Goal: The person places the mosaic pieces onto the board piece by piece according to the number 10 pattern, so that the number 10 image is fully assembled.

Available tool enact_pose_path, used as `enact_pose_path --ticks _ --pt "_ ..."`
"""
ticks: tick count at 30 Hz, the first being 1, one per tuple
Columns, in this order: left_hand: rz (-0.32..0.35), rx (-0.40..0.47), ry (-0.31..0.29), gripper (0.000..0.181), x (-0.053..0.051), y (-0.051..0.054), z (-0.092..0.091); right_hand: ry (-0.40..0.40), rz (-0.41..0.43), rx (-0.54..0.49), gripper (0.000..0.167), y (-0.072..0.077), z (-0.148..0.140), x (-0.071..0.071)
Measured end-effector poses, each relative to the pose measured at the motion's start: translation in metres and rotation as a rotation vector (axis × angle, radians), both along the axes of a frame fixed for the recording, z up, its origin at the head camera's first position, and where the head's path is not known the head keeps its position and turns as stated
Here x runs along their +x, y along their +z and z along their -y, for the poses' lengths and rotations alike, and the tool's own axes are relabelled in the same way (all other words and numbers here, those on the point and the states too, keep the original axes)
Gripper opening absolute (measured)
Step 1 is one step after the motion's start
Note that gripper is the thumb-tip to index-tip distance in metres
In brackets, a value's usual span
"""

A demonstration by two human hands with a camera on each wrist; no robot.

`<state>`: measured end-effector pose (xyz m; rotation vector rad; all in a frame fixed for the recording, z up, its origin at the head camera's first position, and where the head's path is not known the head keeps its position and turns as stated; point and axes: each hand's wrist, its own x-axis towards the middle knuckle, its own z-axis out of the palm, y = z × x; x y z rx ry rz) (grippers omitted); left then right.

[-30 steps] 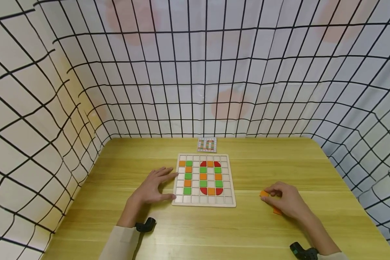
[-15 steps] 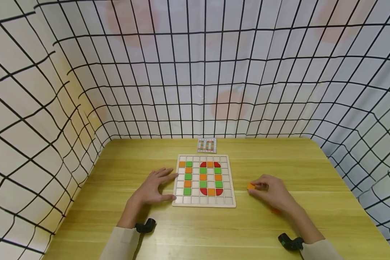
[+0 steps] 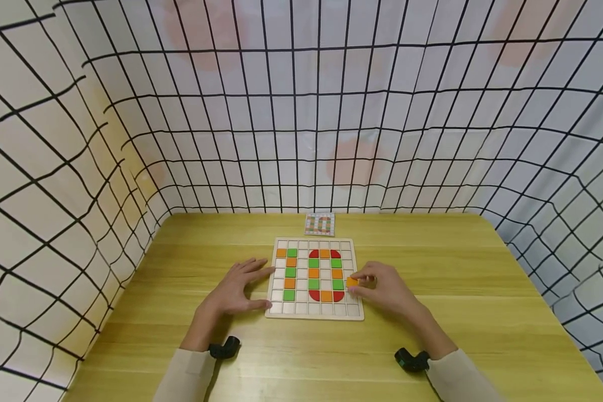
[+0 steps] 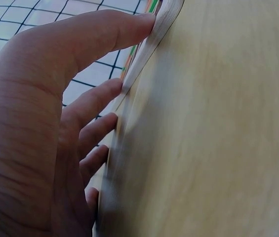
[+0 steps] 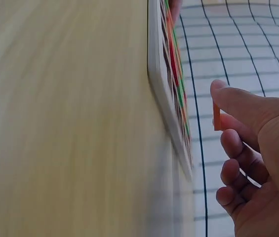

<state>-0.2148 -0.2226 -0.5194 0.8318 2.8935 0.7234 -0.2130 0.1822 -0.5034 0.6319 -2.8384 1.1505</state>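
A square wooden board (image 3: 354, 314) with a grid of cells lies on the table. Orange, green and red tiles fill some cells in the shape of a 1 and a 0. My right hand (image 3: 388, 288) pinches an orange square tile (image 3: 352, 282) between thumb and finger, over the board's right edge. In the right wrist view that tile (image 5: 217, 116) is held on edge, apart from the board, with the other fingers curled. At the board's left edge rests my left hand (image 3: 238, 289), its fingers spread; thumb and fingertips touch the rim (image 4: 161, 34) in the left wrist view.
A small card (image 3: 320, 224) with a coloured grid pattern lies behind the board. The wooden table (image 3: 482, 268) is bordered at the back and sides by a hanging white cloth (image 3: 261, 139) with black grid lines.
My right hand has carried the orange tile leftward from the table to the board's right edge. The orange piece it left on the table is now out of sight near my forearm. My left hand stays still.
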Motion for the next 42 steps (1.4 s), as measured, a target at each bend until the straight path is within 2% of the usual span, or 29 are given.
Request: enact_pose_path --ticks 9,16,22,29,33,42 --pt "0.005 0.013 -0.001 0.086 0.0 0.0 0.001 0.106 0.009 -0.014 0.028 -0.002 0.05 -0.01" --pt "0.003 0.012 -0.008 0.085 0.0 -0.003 0.001 0.173 0.013 -0.066 0.026 -0.008 0.084 -0.011" --pt "0.0 0.01 -0.008 0.084 -0.001 -0.004 0.001 0.198 0.023 -0.043 0.027 -0.012 0.11 -0.011" --pt "-0.013 0.01 -0.012 0.084 -0.002 -0.003 0.001 0.208 0.067 -0.077 0.026 -0.015 0.133 -0.011" --pt "-0.02 0.004 -0.011 0.083 -0.002 -0.003 0.002 0.208 0.064 -0.05 0.025 -0.018 0.143 -0.012" --pt "0.01 -0.002 -0.007 0.082 0.0 0.001 0.0 0.212 0.046 0.02 0.027 -0.021 0.156 -0.009"
